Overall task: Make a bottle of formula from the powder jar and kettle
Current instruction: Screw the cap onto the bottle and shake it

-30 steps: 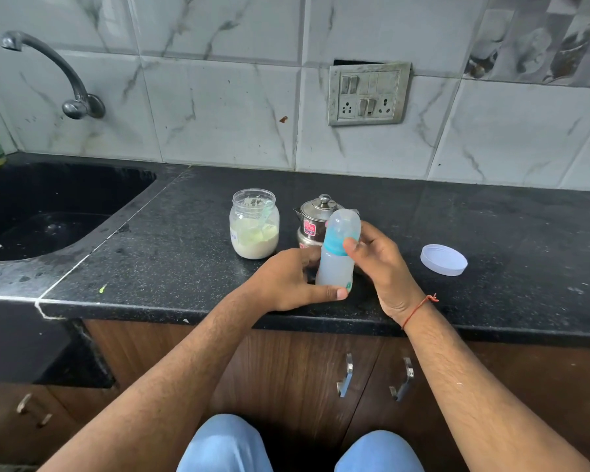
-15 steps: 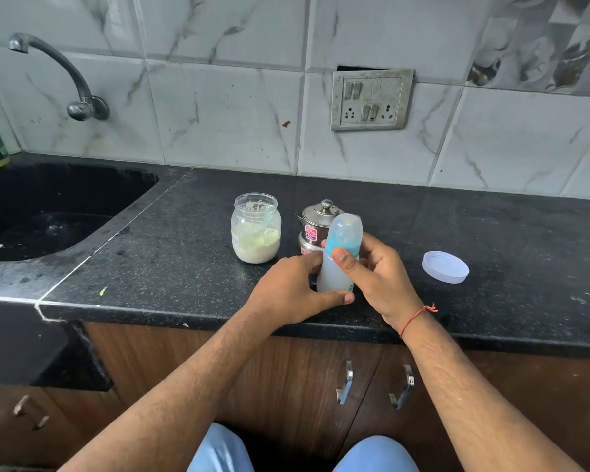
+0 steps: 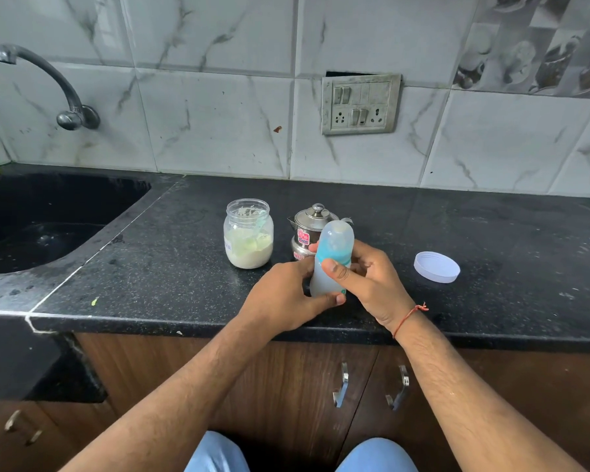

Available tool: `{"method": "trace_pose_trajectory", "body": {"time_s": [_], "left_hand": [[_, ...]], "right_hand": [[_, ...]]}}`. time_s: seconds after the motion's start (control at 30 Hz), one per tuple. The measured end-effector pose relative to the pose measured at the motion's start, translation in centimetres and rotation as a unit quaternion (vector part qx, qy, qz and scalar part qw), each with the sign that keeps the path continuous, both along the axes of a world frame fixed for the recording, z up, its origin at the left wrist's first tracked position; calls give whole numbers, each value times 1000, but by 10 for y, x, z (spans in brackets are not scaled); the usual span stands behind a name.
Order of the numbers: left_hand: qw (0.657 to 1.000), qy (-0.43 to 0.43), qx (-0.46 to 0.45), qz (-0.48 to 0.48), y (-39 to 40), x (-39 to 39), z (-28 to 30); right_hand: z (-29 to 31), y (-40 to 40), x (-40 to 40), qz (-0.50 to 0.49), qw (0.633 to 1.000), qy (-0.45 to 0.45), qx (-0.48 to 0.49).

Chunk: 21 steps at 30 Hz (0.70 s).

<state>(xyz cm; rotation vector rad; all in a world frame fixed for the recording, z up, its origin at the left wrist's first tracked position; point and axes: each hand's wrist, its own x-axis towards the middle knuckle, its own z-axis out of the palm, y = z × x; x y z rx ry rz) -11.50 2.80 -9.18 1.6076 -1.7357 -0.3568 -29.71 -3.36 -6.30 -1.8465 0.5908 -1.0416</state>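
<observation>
1. bottle [image 3: 329,264] upright at the front edge of the black counter [image 3: 491,233], right at 6 o'clock of the steel kettle [image 3: 309,235], and you've got both hands on it.
2. your left hand [image 3: 283,301] has its fingers curled round the lower body, thumb across the base; hold that firm so the body can't spin.
3. your right hand [image 3: 368,277] is wrapped round the teal collar, thumb pressed on the front. twist from the collar only, not the clear cap, and keep the bottle vertical.
4. can't tell whether you're loosening or tightening, so judge by feel.
5. inside the bottle: cloudy pale walls, and the contents can't be read.
6. powder jar [image 3: 248,235] sits open at 9 o'clock of the kettle, about half full of cream powder, with what looks like a scoop leaning inside.
7. its white lid [image 3: 436,267] lies well apart at 3 o'clock of your hands.
8. kettle lid is on; contents hidden.
</observation>
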Motion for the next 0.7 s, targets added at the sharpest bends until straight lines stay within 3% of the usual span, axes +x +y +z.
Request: {"method": "trace_pose_trajectory", "body": {"time_s": [0.17, 0.47, 0.57, 0.7], "left_hand": [[997, -53, -6, 56, 0, -8, 0], [998, 3, 46, -34, -9, 3, 6], [994, 64, 56, -63, -4, 9, 10], [970, 242, -7, -10, 5, 18, 18]], "right_hand": [[2, 8, 1, -58, 998, 12, -38], [-2, 2, 5, -81, 994, 70, -14], [-3, 0, 4, -104, 989, 97, -30], [-5, 0, 5, -136, 986, 93, -40]]}}
